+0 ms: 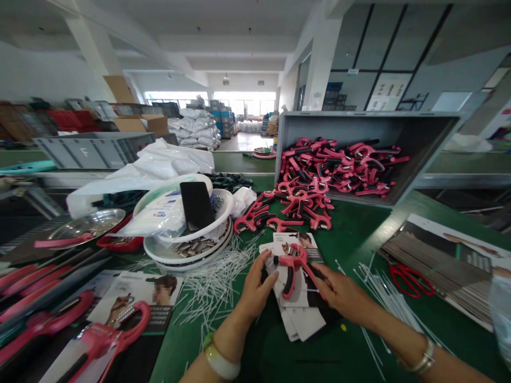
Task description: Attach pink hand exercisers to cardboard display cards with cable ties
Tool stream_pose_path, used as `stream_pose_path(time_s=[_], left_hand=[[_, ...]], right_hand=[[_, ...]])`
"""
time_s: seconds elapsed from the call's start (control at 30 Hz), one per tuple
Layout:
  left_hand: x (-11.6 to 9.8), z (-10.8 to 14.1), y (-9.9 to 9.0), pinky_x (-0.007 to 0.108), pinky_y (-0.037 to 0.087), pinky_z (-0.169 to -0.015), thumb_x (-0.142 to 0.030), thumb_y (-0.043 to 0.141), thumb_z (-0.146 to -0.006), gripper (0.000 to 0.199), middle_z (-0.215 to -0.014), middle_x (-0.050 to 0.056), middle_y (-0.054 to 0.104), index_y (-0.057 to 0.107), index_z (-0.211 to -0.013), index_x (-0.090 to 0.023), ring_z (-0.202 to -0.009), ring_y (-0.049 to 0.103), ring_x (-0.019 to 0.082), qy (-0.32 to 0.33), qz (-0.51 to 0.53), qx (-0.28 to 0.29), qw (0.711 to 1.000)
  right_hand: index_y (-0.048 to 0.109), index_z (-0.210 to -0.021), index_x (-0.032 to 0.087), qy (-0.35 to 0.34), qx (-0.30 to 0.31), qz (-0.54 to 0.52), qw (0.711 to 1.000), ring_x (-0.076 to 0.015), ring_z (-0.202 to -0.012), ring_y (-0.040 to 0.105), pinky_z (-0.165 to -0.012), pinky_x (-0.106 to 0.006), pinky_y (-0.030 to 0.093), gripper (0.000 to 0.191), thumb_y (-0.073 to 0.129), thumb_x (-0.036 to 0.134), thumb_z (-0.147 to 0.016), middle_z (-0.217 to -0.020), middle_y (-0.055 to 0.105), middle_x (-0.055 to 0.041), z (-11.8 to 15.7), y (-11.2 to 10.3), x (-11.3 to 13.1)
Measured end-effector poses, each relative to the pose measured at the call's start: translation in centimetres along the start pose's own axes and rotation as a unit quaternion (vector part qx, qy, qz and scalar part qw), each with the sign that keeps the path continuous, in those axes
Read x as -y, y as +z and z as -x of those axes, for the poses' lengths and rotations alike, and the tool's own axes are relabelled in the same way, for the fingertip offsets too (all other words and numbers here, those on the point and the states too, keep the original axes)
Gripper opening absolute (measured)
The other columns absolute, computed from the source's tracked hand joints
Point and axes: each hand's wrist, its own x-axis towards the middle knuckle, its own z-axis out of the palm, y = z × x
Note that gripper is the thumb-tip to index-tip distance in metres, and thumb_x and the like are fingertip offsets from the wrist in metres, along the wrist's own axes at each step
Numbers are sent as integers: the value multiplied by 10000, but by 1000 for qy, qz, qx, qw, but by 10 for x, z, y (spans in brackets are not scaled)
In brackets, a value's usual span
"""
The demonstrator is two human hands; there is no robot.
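Observation:
A pink and black hand grip strengthener lies on a printed backing card, in front of me on the green table. My left hand grips the left edge of the card, thumb on top, close to the strengthener's black handle. From the right, my right hand closes around the strengthener's other handle and the card's edge; its fingertips are partly hidden. A white cable tie shows by my right thumb. More cards lie underneath.
A grey crate tipped on its side spills pink strengtheners. Loose cable ties lie left. Stacked bowls hold springs and a phone. Red scissors rest by a card stack. Carded strengtheners lie front left.

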Motion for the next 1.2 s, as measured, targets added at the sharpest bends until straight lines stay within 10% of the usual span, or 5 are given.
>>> stream_pose_path(time_s=[0.27,0.57,0.87,1.2], left_hand=[[-27,-25,-1,394,356,-1034,-309,561,-798,332,-1219,107,599,614,-1094,-168,-1166,518,225,-8,-89,-61,994],[-68,-90,42,552,335,-959,-418,567,-784,242,-1092,38,685,693,-966,-319,-1048,580,306,-27,-383,92,919],[-57,-70,43,587,181,-1035,-298,552,-823,171,-933,0,717,718,-848,-329,-982,584,231,49,-355,100,928],[-51,-54,44,622,127,-1020,-225,566,-821,164,-894,-23,713,697,-846,-321,-926,581,228,108,-316,70,940]], right_hand=[[615,-1150,267,-87,-8,107,990,-175,-637,593,-560,-254,374,373,540,296,-785,-684,641,3,-14,-16,5],[690,-807,187,-122,-59,120,984,-196,-800,613,-715,-295,451,172,519,180,-826,-837,648,-67,-28,13,-1],[640,-767,203,-156,-198,-83,964,-195,-864,590,-809,-319,448,162,512,261,-846,-840,632,-53,-32,24,-11],[656,-730,186,-48,-163,-246,954,-170,-686,578,-650,-272,444,255,529,387,-822,-726,636,-23,-27,32,-4]])
